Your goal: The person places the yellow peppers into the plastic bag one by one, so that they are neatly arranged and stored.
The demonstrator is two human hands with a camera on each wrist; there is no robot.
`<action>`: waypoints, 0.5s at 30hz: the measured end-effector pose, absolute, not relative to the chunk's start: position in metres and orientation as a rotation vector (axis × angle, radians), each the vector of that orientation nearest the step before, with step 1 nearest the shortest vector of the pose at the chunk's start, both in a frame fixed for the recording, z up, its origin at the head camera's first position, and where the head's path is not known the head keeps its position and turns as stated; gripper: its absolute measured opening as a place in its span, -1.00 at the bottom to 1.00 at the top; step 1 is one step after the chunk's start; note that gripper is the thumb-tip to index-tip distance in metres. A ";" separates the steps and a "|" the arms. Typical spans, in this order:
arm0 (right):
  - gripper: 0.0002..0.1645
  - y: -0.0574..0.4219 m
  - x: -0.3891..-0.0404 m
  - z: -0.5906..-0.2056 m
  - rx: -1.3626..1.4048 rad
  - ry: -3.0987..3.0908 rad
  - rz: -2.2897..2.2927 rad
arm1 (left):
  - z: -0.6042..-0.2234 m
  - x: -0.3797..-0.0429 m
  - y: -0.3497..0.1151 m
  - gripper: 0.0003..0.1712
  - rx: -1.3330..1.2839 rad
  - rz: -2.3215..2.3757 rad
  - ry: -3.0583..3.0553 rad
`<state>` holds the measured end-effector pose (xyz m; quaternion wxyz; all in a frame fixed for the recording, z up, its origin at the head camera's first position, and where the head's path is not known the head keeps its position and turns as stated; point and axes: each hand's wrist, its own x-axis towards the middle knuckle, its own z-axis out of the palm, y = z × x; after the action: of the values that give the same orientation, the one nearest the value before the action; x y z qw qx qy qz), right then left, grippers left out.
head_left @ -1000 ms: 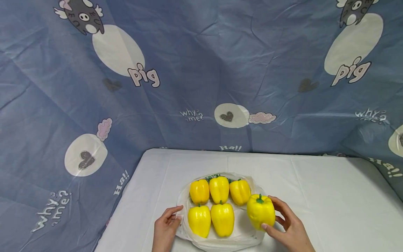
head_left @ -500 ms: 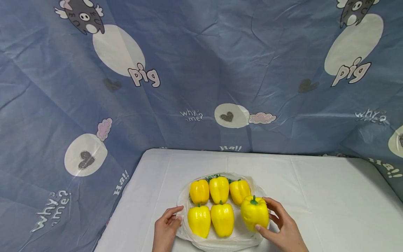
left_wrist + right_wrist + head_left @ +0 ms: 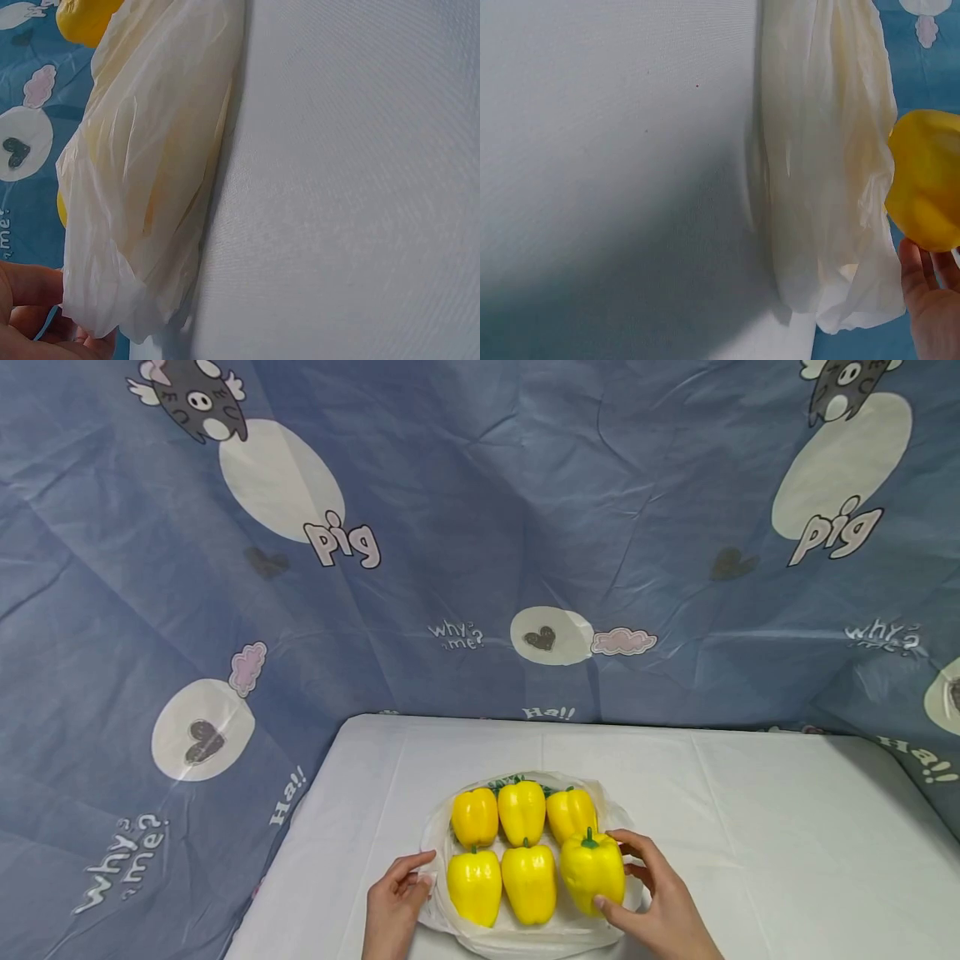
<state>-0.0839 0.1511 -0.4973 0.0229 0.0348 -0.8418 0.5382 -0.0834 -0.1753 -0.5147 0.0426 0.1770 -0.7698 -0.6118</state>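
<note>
My right hand (image 3: pixel 654 893) grips a yellow bell pepper (image 3: pixel 592 870) with a green stem, fingers on its far right side and thumb at its front. This pepper is over the right front part of a white plastic bag (image 3: pixel 564 938), whose mouth is spread wide. In the right wrist view the held bell pepper (image 3: pixel 928 180) shows above the bag's rim. At the bag's left edge my left hand (image 3: pixel 397 895) pinches the plastic between thumb and fingers; the left wrist view shows the gathered bag (image 3: pixel 142 187) at those fingertips. Inside, several yellow bell peppers (image 3: pixel 522 812) sit in two rows.
The bag stands on a white-covered table (image 3: pixel 780 827). Behind and to the left hangs a blue printed cloth (image 3: pixel 450 527), which meets the table's back edge. Green print shows on the bag's far inner side.
My right hand has moved left with the bell pepper, from the bag's right rim to beside the front row of peppers. My left hand has stayed at the bag's edge.
</note>
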 end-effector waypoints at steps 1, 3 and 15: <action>-0.11 0.151 -0.084 -0.498 0.135 -2.603 1.654 | -0.515 -0.083 -0.175 -0.62 0.542 -1.870 -2.356; -0.11 0.151 -0.085 -0.501 0.198 -2.589 1.623 | -0.515 -0.083 -0.175 -0.62 0.540 -1.867 -2.357; -0.22 0.149 -0.087 -0.506 0.379 -2.583 1.451 | -0.516 -0.083 -0.175 -0.62 0.528 -1.865 -2.345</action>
<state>-0.0873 0.1489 -0.5060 0.0774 0.1266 -0.8622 0.4843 -0.0832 -0.1748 -0.5163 0.0498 0.1734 -0.7699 -0.6122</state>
